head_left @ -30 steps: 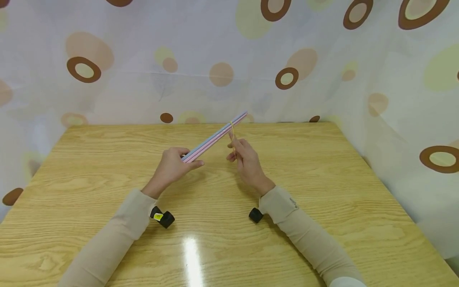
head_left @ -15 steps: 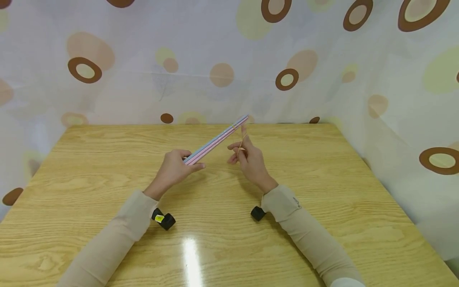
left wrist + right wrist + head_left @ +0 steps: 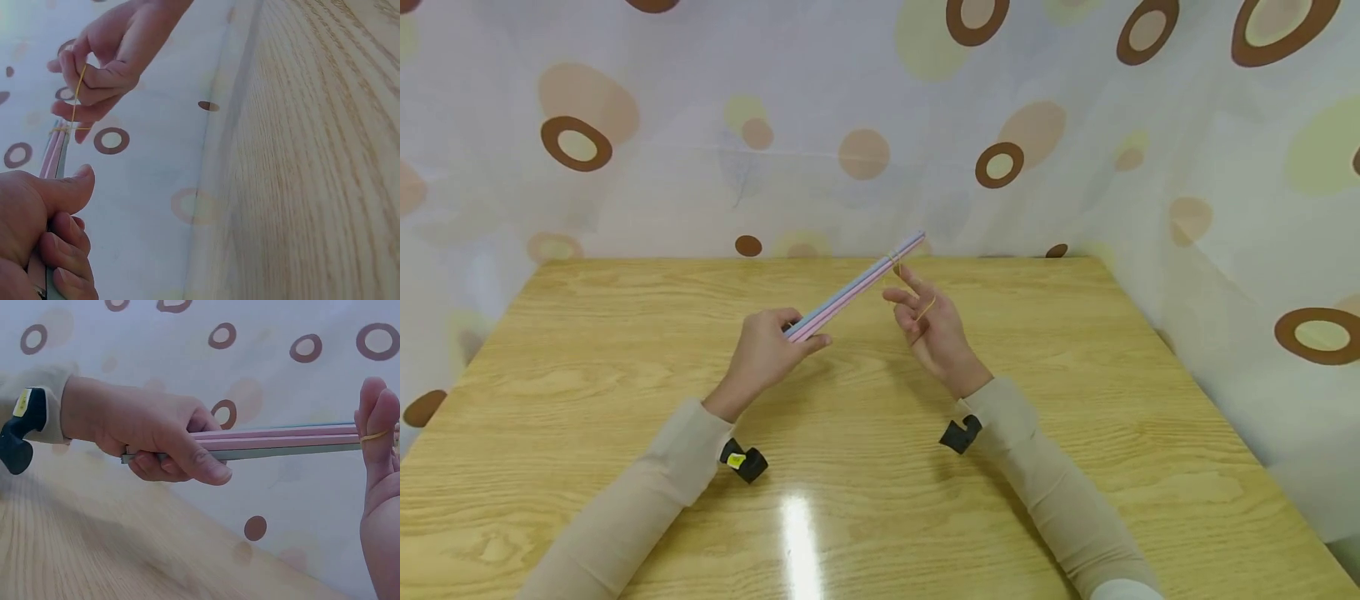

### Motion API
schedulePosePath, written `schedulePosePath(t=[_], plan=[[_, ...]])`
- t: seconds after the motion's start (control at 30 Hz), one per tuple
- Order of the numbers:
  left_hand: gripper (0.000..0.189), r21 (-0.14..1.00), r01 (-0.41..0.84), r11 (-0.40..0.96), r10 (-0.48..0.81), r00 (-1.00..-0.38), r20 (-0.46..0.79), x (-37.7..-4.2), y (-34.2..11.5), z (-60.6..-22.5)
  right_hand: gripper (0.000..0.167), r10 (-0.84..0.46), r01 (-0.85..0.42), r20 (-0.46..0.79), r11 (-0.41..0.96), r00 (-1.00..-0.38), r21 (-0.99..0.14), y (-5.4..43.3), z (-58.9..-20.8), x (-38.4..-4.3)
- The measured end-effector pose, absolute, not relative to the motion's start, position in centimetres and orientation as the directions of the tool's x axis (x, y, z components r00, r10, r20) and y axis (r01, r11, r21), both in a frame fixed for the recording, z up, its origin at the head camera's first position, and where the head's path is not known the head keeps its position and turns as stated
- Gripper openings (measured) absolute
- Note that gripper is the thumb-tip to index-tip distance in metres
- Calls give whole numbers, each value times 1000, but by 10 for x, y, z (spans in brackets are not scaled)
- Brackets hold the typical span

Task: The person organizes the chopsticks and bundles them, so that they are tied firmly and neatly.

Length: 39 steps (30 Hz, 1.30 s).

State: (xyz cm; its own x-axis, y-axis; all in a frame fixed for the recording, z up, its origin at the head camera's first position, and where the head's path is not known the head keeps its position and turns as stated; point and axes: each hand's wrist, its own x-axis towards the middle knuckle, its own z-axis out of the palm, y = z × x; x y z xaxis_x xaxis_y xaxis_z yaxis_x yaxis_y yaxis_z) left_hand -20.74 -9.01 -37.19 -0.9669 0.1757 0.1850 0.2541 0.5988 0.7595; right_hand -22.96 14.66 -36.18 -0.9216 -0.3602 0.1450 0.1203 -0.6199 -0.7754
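Note:
My left hand (image 3: 763,350) grips a slanting bundle of long, thin sticks (image 3: 853,292), pink and pale blue-grey, that look like chopsticks. Their free ends point up and to the right. A thin yellow rubber band (image 3: 79,90) circles the bundle near those ends and stretches out to my right hand (image 3: 938,329), whose curled fingers hook it. In the right wrist view, the band (image 3: 375,435) lies across raised right fingers that hide the far ends of the sticks. The left thumb (image 3: 209,469) lies along the bundle's side.
The bundle is held above a wood-grain table (image 3: 850,433). Behind it hangs a pale cloth (image 3: 805,108) with brown and beige circles, which also runs along the right side. Black wrist devices (image 3: 745,461) sit by both sleeves.
My right hand has shifted slightly right and turned at the wrist, showing more of its palm. The rubber band's stretched loop has moved with its fingers. The left hand and bundle have barely moved.

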Motion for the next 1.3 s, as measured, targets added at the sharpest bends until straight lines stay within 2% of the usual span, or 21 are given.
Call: schedulePosePath(t=[0.1,0.27,0.37,0.5,0.67,0.83,0.93,1.07,1.17,1.3], plan=[[29,725,306,617,196,-952,236,-204,-90,-372,49,-425,208,145,-677,-893,-706,153,-362,-232],[28,650,407,642,223,-910,350,-202,-88,-372,41,-495,263,271,-762,-826,-591,167,-359,-238],[27,563,486,668,251,-860,444,-202,-88,-373,45,-530,274,346,-773,-774,-572,175,-360,-244],[27,380,575,725,307,-763,569,-203,-91,-375,51,-550,233,382,-747,-743,-622,180,-362,-245],[29,196,649,735,386,-639,666,-209,-101,-376,57,-512,136,378,-713,-771,-688,179,-359,-241],[29,10,697,717,461,-485,743,-220,-114,-376,57,-541,174,363,-705,-758,-688,179,-360,-241],[28,-48,711,701,480,-422,769,-225,-121,-374,52,-565,158,358,-669,-744,-726,178,-361,-243],[28,-54,731,680,495,-405,769,-227,-123,-374,36,-524,-2,311,-508,-793,-861,176,-361,-244],[29,-36,733,680,500,-426,754,-228,-123,-376,23,-481,-74,244,-345,-842,-936,176,-360,-243],[29,-24,722,692,506,-461,728,-227,-125,-376,14,-465,-138,195,-153,-864,-978,179,-360,-243]])
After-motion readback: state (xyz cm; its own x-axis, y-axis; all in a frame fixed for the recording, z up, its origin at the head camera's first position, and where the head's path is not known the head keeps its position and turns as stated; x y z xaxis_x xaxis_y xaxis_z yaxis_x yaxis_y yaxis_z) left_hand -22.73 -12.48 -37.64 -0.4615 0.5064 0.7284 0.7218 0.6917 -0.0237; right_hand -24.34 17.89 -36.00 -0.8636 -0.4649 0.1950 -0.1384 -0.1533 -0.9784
